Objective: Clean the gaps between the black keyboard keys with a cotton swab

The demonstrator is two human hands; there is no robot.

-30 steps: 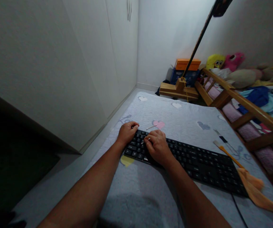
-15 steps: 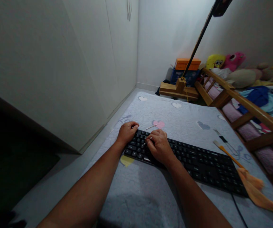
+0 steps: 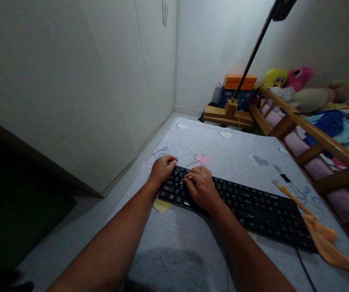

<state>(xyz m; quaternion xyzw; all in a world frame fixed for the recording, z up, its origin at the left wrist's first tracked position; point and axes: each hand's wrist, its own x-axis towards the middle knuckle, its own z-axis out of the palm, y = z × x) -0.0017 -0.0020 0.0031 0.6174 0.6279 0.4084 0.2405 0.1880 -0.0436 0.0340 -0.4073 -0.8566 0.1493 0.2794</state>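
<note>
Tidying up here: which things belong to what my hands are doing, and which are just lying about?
In use: keyboard, cotton swab, left hand, right hand.
Lying about: spare swab, orange cloth, plush toys, orange box.

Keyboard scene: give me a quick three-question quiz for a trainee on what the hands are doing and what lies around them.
1. True or false: the left hand is curled over the left end of the keyboard.
2. Pick one: the right hand pinches A) a cotton swab, B) a screwdriver, C) a sponge.
3. Short answer: what colour is the cloth lying at the keyboard's right end?

Key: 1 true. 2 A, its white tip rests on the keys. 3 orange.
</note>
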